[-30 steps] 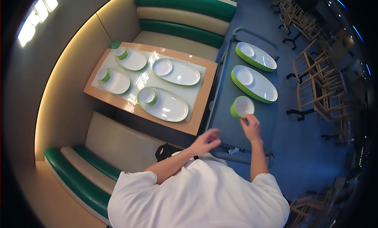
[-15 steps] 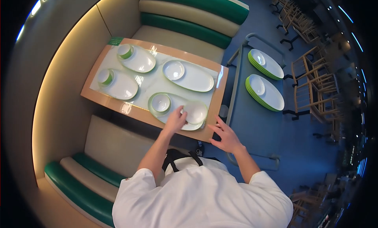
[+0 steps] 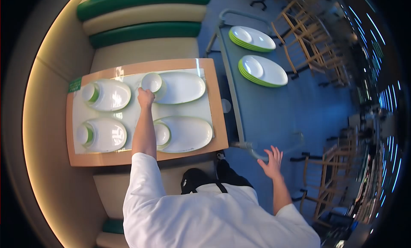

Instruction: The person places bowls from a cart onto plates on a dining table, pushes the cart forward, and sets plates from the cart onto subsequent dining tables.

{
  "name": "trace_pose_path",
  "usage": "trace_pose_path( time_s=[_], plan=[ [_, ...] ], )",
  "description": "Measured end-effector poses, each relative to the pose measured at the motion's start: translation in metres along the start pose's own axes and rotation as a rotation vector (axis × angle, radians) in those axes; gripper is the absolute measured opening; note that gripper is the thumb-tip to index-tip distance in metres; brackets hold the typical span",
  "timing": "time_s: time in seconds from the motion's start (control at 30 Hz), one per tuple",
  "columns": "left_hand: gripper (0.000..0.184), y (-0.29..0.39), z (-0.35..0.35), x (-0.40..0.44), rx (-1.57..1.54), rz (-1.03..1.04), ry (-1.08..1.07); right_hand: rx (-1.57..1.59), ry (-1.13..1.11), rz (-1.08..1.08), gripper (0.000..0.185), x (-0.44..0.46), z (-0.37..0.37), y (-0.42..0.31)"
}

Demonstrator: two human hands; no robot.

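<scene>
My left hand grips the near rim of a white and green cup, which is over the round end of the upper right oval plate. Another cup sits on the left end of the lower right plate. Two more oval plates, at the upper left and lower left, each carry a green and white cup at the left end. Away to the right, past the table edge, my right hand is raised with its fingers spread, holding nothing.
A wood-edged table bears the plates. Beside it stands a grey cart with two stacks of green-edged oval plates, upper and lower. Bench seats flank the table; wooden chairs are at the right.
The cup has gone from my right hand over the cart to my left hand over the table, then up to the upper right plate. My right hand has swung out rightward. The view has turned.
</scene>
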State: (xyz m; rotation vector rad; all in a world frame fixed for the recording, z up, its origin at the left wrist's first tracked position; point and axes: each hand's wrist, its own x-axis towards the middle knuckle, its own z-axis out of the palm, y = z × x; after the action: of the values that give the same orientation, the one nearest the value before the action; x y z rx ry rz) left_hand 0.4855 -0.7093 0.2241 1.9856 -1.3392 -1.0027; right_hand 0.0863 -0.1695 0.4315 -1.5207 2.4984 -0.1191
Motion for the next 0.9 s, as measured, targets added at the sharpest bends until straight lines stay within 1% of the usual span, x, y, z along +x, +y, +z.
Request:
trace_pose_path(
  time_s=[0.03,0.1,0.13,0.17,0.23,0.27,0.33,0.4,0.5,0.57,0.6,0.67,0.7,0.77,0.8,0.83,0.87,0.9],
  plan=[
    [0.043,-0.005,0.002,0.003,-0.007,-0.009,-0.008,0.007,0.008,0.034,0.063,-0.003,-0.001,0.002],
    [0.041,0.001,0.003,0.006,0.003,0.004,0.014,-0.028,-0.046,0.003,0.063,0.001,-0.003,0.003],
    [0.041,0.004,0.001,0.0,0.02,0.019,0.037,-0.024,-0.076,0.025,0.067,0.003,-0.008,-0.001],
    [0.041,0.005,0.001,0.001,-0.015,-0.016,0.0,-0.015,-0.04,0.045,0.067,0.005,-0.01,-0.001],
    [0.04,0.006,0.004,0.002,-0.083,-0.069,-0.062,0.0,-0.108,0.017,0.068,0.002,-0.011,0.003],
    [0.039,0.004,0.005,0.0,-0.117,-0.091,-0.086,0.008,-0.093,0.037,0.068,0.0,-0.009,0.005],
    [0.038,-0.04,0.035,0.038,0.01,0.008,-0.008,0.026,-0.087,0.009,0.069,0.002,-0.006,0.01],
    [0.036,-0.009,0.018,0.005,-0.078,-0.053,-0.048,0.022,-0.079,0.005,0.068,0.002,-0.004,0.01],
    [0.035,-0.006,0.026,0.002,-0.107,-0.028,-0.048,0.029,-0.059,0.011,0.065,0.0,-0.003,0.013],
    [0.036,-0.01,0.026,0.003,-0.164,-0.085,-0.013,0.037,-0.067,-0.024,0.066,0.001,-0.003,0.013],
    [0.036,-0.014,0.022,0.005,-0.146,-0.072,-0.015,0.056,-0.066,-0.013,0.066,0.002,-0.003,0.013],
    [0.045,-0.018,0.016,0.01,-0.209,-0.087,-0.159,0.06,-0.05,-0.059,0.065,0.003,-0.003,0.017],
    [0.045,-0.019,0.017,0.01,-0.195,-0.074,-0.155,0.079,-0.044,-0.055,0.065,0.002,-0.001,0.02],
    [0.064,-0.015,0.009,0.008,-0.117,-0.231,-0.043,0.086,-0.01,-0.14,0.065,0.003,0.003,0.025],
    [0.081,0.021,0.002,-0.042,0.031,-0.065,0.143,0.115,-0.007,-0.189,0.067,0.004,0.0,0.026],
    [0.082,-0.022,0.021,-0.011,0.322,0.297,0.473,0.123,-0.053,-0.199,0.074,0.005,-0.001,0.026],
    [0.074,0.012,0.015,-0.062,0.208,0.384,0.387,0.099,-0.034,-0.25,0.083,0.007,0.008,0.031],
    [0.065,0.066,0.015,-0.148,0.134,0.554,0.34,0.08,-0.078,-0.325,0.092,0.013,-0.009,0.033]
  ],
)
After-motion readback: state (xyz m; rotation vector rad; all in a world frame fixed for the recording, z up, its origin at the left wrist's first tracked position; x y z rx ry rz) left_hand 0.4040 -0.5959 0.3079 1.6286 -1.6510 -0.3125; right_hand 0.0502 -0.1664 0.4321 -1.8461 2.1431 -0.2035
